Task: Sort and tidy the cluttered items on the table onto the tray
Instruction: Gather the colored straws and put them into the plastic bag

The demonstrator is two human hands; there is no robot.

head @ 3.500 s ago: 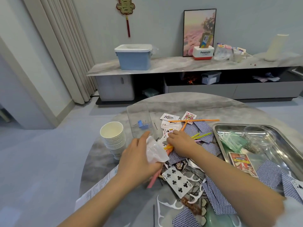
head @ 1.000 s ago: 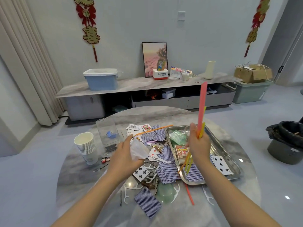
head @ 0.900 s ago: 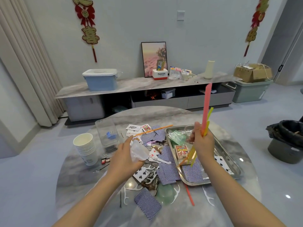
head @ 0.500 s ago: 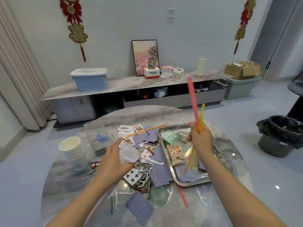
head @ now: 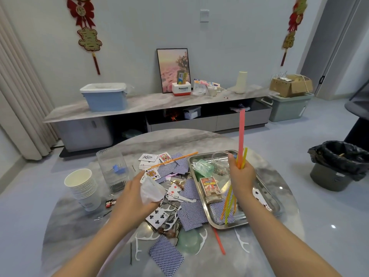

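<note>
Your round marble table fills the lower half of the view, with a low sideboard against the wall behind it and a black-lined bin on the floor off to the right. On the right half of the table sits the metal tray, which already carries a card box, a green plastic bag, a clear cup and a few playing cards. To the tray's left a heap of playing cards, some face up and some showing blue backs, covers the table's middle, with white floss picks scattered along its near edge and an orange straw lying across its far side. At the table's left stands a stack of paper cups, and just beside it a clear plastic container with a small blue piece inside.

Your right hand is raised over the tray, fingers curled tight round a bundle of straws: one long pink straw points upward, and thinner yellow and orange ones hang below your fist toward the tray's near corner. Your left hand hovers over the card heap, its fingers closed on a crumpled clear plastic bag. Another pink straw lies on the table just in front of the tray.
</note>
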